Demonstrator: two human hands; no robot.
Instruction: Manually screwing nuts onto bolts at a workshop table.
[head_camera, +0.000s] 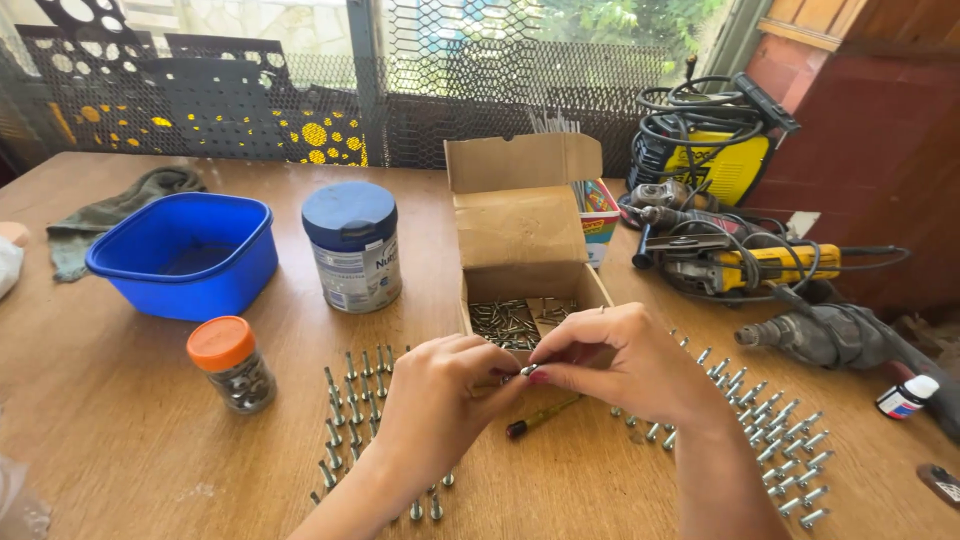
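My left hand (440, 400) and my right hand (620, 365) meet above the table, fingertips pinching one small metal bolt (522, 372) between them. Just behind them stands an open cardboard box (520, 240) holding several loose bolts (510, 322). Rows of upright bolts (352, 400) stand on the wooden table (120, 440) under my left wrist. More rows of bolts (780, 440) stand to the right of my right forearm. A thin screwdriver (540, 416) lies on the table below my hands.
A blue plastic tub (185, 255), a blue-lidded tin (352, 245) and an orange-lidded jar (232, 365) stand at left. Power tools with cables (740, 265), a drill (830, 335) and a yellow machine (715, 140) crowd the right. A small white bottle (905, 397) is at far right.
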